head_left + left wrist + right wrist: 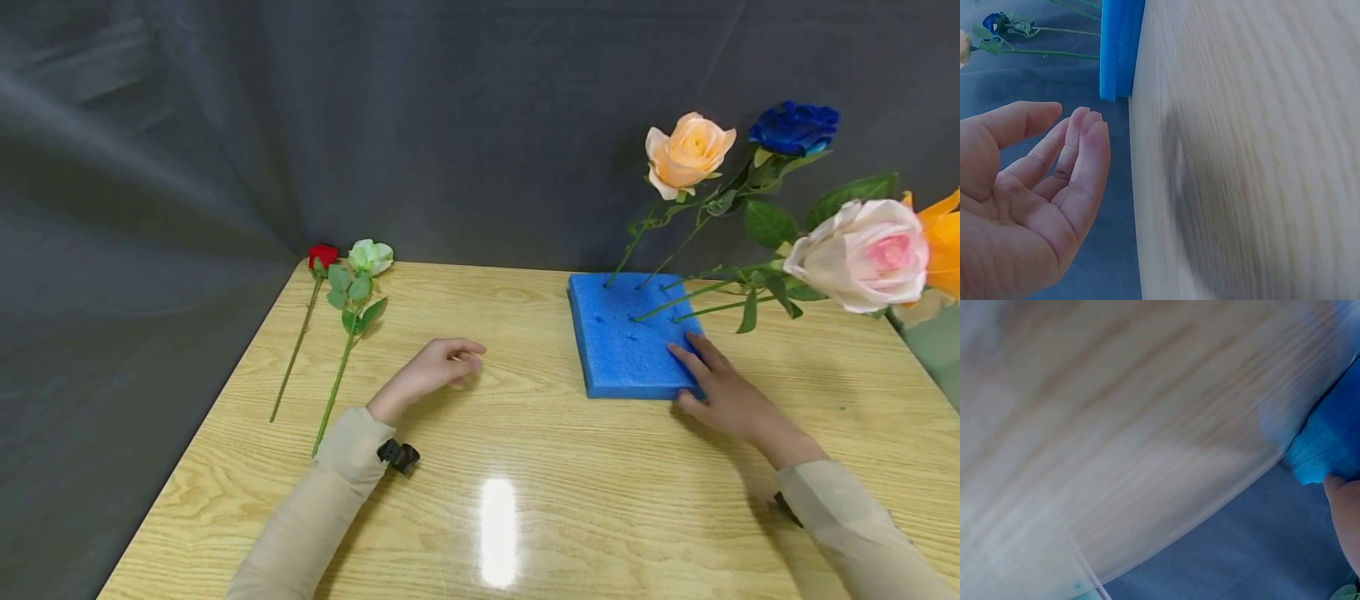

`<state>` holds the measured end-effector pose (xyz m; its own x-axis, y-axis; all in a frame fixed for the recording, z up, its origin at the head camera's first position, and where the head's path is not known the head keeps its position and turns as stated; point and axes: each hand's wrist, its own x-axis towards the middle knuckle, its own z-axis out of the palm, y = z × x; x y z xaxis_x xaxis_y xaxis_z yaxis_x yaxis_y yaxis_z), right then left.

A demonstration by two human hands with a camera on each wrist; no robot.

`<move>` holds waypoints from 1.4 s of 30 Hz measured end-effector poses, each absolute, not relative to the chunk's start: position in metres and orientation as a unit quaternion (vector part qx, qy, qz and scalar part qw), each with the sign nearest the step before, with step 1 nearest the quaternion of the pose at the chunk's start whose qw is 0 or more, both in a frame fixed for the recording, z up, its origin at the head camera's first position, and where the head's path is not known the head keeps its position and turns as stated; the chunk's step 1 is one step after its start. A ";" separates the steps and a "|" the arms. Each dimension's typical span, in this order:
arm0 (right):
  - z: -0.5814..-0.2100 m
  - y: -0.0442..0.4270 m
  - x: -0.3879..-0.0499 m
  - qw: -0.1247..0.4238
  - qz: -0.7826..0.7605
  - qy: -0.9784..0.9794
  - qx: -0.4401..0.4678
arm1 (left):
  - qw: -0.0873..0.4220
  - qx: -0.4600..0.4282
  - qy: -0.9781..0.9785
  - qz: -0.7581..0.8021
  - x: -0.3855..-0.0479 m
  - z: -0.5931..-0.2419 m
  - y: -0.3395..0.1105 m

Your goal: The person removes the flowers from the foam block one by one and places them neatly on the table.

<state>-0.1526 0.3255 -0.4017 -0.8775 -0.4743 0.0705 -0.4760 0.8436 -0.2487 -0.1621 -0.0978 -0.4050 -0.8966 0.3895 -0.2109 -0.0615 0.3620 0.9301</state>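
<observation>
A blue foam block lies on the table with several artificial roses stuck in its top, leaning right. My right hand rests on its front right corner, fingers spread over the top and right edge, thumb against the front. In the right wrist view the thumb touches the block's edge. Left of the block, my left hand hovers above the wood, its fingers loosely bent with nothing between them. Farther left lie a red rose and a pale green rose with a leafy stem.
The block carries a peach rose, a blue rose, a pink-white rose and an orange flower, which overhang the table's right side. A dark curtain hangs behind the wooden table.
</observation>
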 end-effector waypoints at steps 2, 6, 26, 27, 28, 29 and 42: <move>-0.401 0.327 -0.153 0.004 0.132 -0.959 0.249 | 0.202 0.109 0.799 0.556 -0.163 -0.404 -0.093; -0.400 0.331 -0.154 0.001 0.134 -0.958 0.254 | 0.204 0.119 0.797 0.556 -0.166 -0.403 -0.084; -0.399 0.339 -0.157 0.028 0.157 -0.948 0.275 | 0.216 0.146 0.767 0.586 -0.167 -0.395 -0.032; -0.400 0.340 -0.157 0.032 0.158 -0.946 0.280 | 0.217 0.145 0.764 0.590 -0.167 -0.394 -0.029; -0.400 0.342 -0.158 0.036 0.159 -0.945 0.285 | 0.217 0.145 0.761 0.594 -0.167 -0.394 -0.027; -0.401 0.343 -0.158 0.040 0.159 -0.943 0.291 | 0.216 0.144 0.758 0.598 -0.168 -0.393 -0.024; -0.406 0.357 -0.165 0.074 0.164 -0.918 0.354 | 0.168 0.105 0.720 0.665 -0.173 -0.389 0.004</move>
